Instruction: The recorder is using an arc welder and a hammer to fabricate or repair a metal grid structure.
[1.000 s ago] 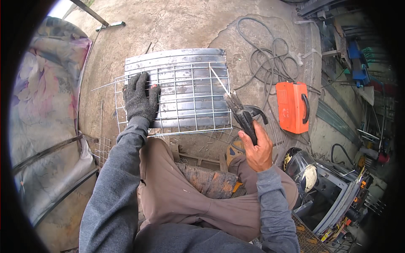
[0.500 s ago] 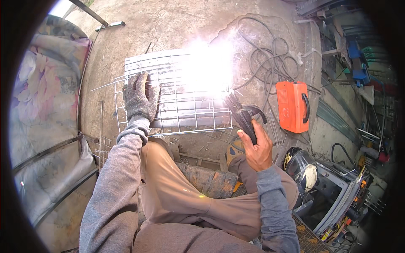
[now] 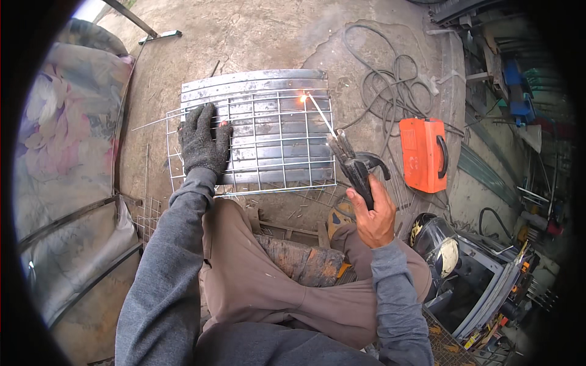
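Your head-worn fisheye sits above your side of that silver rectangular wire-grid panel [image 3: 281, 141], looking steeply down at it, pretty close and super wide.

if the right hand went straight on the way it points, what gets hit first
Probably the silver wire mesh near the small orange glow, met by the thin white rod leading the right hand; depth is unclear.

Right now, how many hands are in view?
2: the left hand, gloved, on the mesh; the right hand, bare, around the electrode holder. No others visible.
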Demonstrator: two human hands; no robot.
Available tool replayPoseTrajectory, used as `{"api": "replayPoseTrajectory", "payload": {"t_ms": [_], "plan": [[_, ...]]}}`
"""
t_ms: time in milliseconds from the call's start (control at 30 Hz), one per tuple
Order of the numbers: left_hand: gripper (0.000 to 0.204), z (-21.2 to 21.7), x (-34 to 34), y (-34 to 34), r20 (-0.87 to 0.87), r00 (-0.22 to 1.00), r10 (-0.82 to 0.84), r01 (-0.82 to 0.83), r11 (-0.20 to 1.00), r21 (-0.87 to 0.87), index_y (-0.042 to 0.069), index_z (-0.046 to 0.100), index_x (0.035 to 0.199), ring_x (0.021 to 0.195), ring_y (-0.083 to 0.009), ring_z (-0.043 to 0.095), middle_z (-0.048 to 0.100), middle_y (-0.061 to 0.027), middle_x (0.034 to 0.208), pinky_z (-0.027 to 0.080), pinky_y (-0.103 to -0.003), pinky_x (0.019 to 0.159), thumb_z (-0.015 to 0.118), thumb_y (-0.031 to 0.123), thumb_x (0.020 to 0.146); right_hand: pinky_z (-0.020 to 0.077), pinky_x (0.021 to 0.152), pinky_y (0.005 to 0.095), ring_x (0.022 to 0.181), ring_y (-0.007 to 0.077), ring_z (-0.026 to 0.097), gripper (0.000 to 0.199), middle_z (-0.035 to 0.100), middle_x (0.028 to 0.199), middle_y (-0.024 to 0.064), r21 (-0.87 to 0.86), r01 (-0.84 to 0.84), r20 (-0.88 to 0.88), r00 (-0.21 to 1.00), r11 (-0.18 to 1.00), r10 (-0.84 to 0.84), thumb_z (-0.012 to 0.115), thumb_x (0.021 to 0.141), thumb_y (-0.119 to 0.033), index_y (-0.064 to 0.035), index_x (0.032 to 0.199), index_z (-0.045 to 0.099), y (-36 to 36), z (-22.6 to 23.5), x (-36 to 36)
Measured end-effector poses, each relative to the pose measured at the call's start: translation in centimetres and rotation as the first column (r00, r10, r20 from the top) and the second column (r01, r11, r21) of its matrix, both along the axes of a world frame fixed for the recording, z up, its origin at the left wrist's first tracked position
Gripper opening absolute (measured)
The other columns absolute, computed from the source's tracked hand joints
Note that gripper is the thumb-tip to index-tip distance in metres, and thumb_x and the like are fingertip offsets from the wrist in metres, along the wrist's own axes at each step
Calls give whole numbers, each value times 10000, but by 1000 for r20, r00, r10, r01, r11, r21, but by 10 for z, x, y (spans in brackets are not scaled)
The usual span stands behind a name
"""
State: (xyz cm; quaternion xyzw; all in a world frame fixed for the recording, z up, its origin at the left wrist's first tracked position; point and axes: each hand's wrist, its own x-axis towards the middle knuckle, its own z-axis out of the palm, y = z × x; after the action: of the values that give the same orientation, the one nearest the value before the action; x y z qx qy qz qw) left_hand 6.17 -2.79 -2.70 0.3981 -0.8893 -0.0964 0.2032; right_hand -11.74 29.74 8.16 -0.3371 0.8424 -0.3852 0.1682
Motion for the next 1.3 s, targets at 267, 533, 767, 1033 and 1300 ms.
{"api": "replayPoseTrajectory", "payload": {"t_ms": [267, 533, 767, 1033, 1300], "plan": [[539, 2, 0, 0, -2, 1000, 13, -13, 1000, 29, 128, 599, 1398, 1332, -337, 529, 563, -152, 1416, 280, -538, 1206, 695, 392, 937, 567, 841, 415, 998, 373, 719, 474, 699, 1141, 231, 3, -12, -13, 1000, 1000, 12, 755, 958, -212, 58, 1317, 605, 0, -3, 0], [556, 1, 0, 0, 15, 1000, 10, -11, 1000, 24, 131, 583, 1418, 1345, -330, 520, 548, -148, 1435, 274, -536, 1209, 691, 395, 940, 568, 835, 416, 989, 380, 720, 477, 699, 1129, 241, 16, -18, -46, 999, 1000, 18, 760, 953, -213, 65, 1308, 606, 1, -5, 0], [534, 1, 1, 0, 11, 1000, -2, 2, 1000, -6, 140, 582, 1424, 1312, -360, 531, 562, -161, 1420, 341, -516, 1167, 697, 358, 951, 568, 821, 420, 976, 383, 721, 485, 698, 1121, 246, 29, -16, -37, 999, 999, 17, 760, 953, -214, 71, 1311, 601, 0, -5, 1], [547, 6, 0, 1, 74, 997, 32, -34, 999, 23, 150, 587, 1418, 1369, -342, 501, 547, -151, 1469, 320, -506, 1200, 725, 339, 923, 565, 826, 433, 977, 399, 714, 454, 692, 1108, 256, 28, -34, -32, 999, 999, 34, 748, 960, -201, 84, 1283, 606, -2, -4, 0], [525, -1, 0, 1, 1, 1000, 8, -8, 1000, -8, 138, 600, 1406, 1297, -375, 537, 572, -152, 1418, 377, -516, 1140, 709, 361, 943, 568, 826, 407, 979, 334, 721, 466, 701, 1132, 203, 13, 24, 35, 999, 1000, -25, 746, 969, -219, 36, 1332, 604, -2, 2, 1]]}}
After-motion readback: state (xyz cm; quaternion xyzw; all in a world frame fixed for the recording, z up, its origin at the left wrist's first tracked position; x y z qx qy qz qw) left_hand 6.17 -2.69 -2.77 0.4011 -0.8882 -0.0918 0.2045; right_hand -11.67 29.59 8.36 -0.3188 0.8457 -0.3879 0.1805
